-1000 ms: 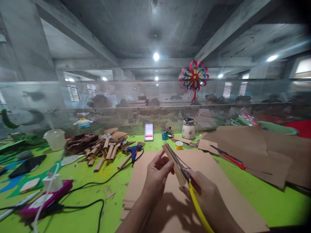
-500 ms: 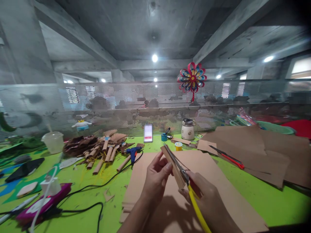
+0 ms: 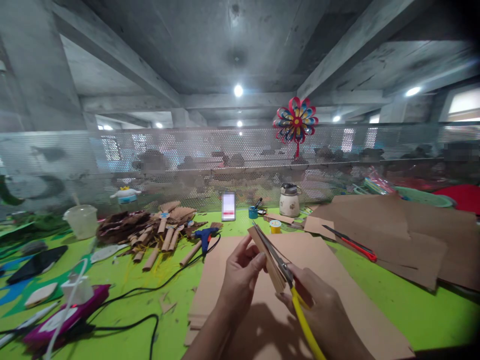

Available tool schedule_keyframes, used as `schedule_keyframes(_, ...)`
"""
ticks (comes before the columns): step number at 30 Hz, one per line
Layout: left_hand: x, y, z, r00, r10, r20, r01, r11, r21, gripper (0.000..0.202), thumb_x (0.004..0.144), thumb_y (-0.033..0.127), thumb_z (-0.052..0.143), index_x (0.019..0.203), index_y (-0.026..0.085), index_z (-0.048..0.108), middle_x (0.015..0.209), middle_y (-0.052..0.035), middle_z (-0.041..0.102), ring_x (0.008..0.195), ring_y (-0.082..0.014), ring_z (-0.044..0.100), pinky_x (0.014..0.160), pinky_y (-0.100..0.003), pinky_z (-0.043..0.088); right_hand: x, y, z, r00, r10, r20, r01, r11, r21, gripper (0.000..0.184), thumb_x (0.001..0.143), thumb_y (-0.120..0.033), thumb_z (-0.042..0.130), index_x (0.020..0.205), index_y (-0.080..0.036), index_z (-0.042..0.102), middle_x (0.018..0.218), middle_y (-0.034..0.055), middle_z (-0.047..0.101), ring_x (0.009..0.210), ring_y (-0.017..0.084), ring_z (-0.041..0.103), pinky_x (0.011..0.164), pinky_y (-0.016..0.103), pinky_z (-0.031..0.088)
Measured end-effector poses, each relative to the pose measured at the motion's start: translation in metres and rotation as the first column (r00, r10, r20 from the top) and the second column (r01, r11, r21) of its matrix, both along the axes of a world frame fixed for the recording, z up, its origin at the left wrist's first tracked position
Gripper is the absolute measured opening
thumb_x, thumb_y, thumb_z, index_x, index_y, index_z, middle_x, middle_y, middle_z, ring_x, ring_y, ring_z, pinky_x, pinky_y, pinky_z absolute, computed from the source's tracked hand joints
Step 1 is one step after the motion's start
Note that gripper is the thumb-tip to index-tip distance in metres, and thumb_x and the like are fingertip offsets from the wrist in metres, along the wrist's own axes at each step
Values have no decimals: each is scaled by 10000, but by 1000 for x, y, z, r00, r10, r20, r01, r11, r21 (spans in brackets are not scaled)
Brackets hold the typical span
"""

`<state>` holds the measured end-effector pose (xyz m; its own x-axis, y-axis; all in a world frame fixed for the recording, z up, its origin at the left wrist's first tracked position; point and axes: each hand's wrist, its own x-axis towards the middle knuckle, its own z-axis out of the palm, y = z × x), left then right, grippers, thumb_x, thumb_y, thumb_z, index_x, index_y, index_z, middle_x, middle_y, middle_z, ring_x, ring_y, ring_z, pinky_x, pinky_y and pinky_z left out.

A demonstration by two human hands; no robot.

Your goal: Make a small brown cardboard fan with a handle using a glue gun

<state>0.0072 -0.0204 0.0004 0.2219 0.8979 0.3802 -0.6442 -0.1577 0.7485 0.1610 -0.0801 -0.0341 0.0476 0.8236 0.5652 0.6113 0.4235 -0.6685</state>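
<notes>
My left hand (image 3: 243,270) pinches a narrow folded strip of brown kraft paper (image 3: 275,277), held tilted above the stack of brown paper sheets (image 3: 213,257). In my right hand (image 3: 315,295) is a pair of scissors (image 3: 299,305) with yellow handles, my fingers wrapped round them. The metal blades lie along the strip's right edge, pointing away from me, and a thin sliver of paper stands off to their right. Whether the blades are fully closed is hard to make out.
A blue glue gun (image 3: 205,237) with a black cable lies left of the sheets, near rolled paper tubes (image 3: 152,259). Red-handled scissors (image 3: 360,247) and large brown sheets (image 3: 405,235) lie right. A phone (image 3: 228,206), a thread spool (image 3: 275,227) and a bottle (image 3: 289,201) stand behind.
</notes>
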Motion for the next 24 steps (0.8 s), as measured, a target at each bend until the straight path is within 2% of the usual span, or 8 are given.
schedule_keyframes(5,1,0,2,1000,0,13,0,1000,8,405,704,180,753,1097,244,679,822,-42,639,720,-125,547,628,-238,433,1,2,-5,1000,3,-7,-2,999,32,412,802,-363,650,1185,-222,593,743,21,588,635,171,577,545,249,508)
schedule_keyframes(10,1,0,-1,1000,-22,15,22,1000,23,391,720,173,742,1094,271,678,840,-43,648,752,-136,561,641,-247,444,2,1,-9,999,-9,-38,9,1000,16,442,796,-335,652,1220,-244,567,766,18,571,668,178,575,595,264,520)
schedule_keyframes(24,1,-1,-2,999,-42,1,42,999,27,412,731,171,734,1129,251,661,868,-50,653,750,-128,563,643,-235,448,3,4,-18,998,18,-56,-17,1000,21,405,801,-388,648,1168,-230,586,732,6,546,629,166,574,554,247,518)
